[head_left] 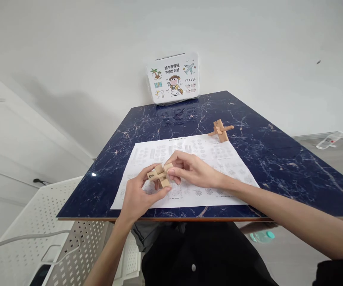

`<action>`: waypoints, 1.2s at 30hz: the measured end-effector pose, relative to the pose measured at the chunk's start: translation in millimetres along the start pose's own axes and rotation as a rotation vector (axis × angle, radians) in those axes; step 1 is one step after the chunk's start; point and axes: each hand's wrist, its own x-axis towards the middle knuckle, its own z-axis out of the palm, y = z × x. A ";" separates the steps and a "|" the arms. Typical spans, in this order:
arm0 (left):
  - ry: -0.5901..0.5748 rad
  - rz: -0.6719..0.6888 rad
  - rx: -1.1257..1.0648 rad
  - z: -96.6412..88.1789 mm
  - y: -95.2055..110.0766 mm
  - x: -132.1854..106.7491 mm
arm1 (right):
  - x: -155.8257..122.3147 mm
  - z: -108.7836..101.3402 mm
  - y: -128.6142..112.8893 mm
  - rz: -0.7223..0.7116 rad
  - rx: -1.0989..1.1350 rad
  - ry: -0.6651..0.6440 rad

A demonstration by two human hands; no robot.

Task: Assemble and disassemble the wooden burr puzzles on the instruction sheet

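Note:
Above the printed sheet, a light wooden burr puzzle (160,174) of interlocking blocks is between my two hands, with a "3" marked on one block. My left hand (138,194) grips it from the left, thumb along its near side and fingers behind. From the right, my right hand (190,171) pinches one of its block ends between thumb and fingers. The paper sheet (147,198) lies flat under both hands, covered with small printed diagrams. At its far right corner rests a second wooden puzzle assembly (220,131), cross-shaped, with a dark mark on one block.
The dark blue marble-patterned table (114,147) carries everything. A white case (174,79) with cartoon prints leans on the wall at the back. To the left stands a white perforated basket (49,214) with a cable across it. Plastic bottles (262,237) lie on the floor.

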 end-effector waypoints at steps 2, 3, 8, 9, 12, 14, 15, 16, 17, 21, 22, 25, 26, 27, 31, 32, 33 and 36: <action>0.039 0.013 0.037 0.0 1.3 1.5 | 2.5 -1.4 1.3 -0.012 0.019 0.095; 0.077 0.014 0.064 0.1 2.1 2.3 | 3.8 -2.7 2.7 -0.012 0.009 0.154; 0.271 -0.062 0.193 0.3 1.2 7.6 | 8.7 -10.5 12.5 0.038 -0.066 0.349; 0.280 -0.084 0.217 0.0 -0.7 9.0 | 9.0 -11.4 14.4 0.056 -0.075 0.366; 0.255 -0.162 0.306 -2.2 -8.5 13.4 | 9.3 -11.7 18.7 0.101 -0.099 0.386; 0.202 -0.229 0.371 -4.6 -14.2 15.3 | 9.1 -11.0 20.2 0.118 -0.119 0.379; 0.176 -0.252 0.410 -6.1 -16.6 15.7 | 9.0 -10.8 20.7 0.124 -0.127 0.373; 0.161 -0.261 0.454 -7.7 -18.5 15.6 | 9.0 -10.7 21.0 0.127 -0.133 0.369; 0.162 -0.248 0.497 -9.5 -19.8 15.2 | 9.1 -10.7 21.3 0.130 -0.135 0.368; 0.147 -0.003 0.570 -18.5 -19.5 12.6 | 9.9 -11.9 23.3 0.127 -0.120 0.374; 0.084 0.066 0.562 -20.7 -18.8 12.9 | 10.1 -12.2 23.9 0.126 -0.116 0.377; -0.149 0.186 0.544 -24.2 -18.2 18.3 | 10.5 -12.9 24.2 0.126 -0.095 0.391; -0.199 0.201 0.539 -24.0 -18.4 21.3 | 10.5 -13.0 23.8 0.128 -0.086 0.397; -0.231 0.212 0.531 -23.1 -18.5 24.6 | 10.5 -13.1 23.0 0.133 -0.075 0.402; -0.303 0.234 0.428 -18.8 -11.5 34.1 | 10.6 -13.9 19.7 0.177 -0.013 0.452; -0.320 0.214 0.387 -18.7 -7.4 35.0 | 10.8 -14.3 19.3 0.191 0.006 0.472; -0.328 0.181 0.347 -19.1 -2.6 35.4 | 11.0 -14.9 19.2 0.204 0.024 0.494; -0.334 0.089 0.262 -22.4 12.5 35.4 | 11.9 -16.8 19.2 0.236 0.060 0.555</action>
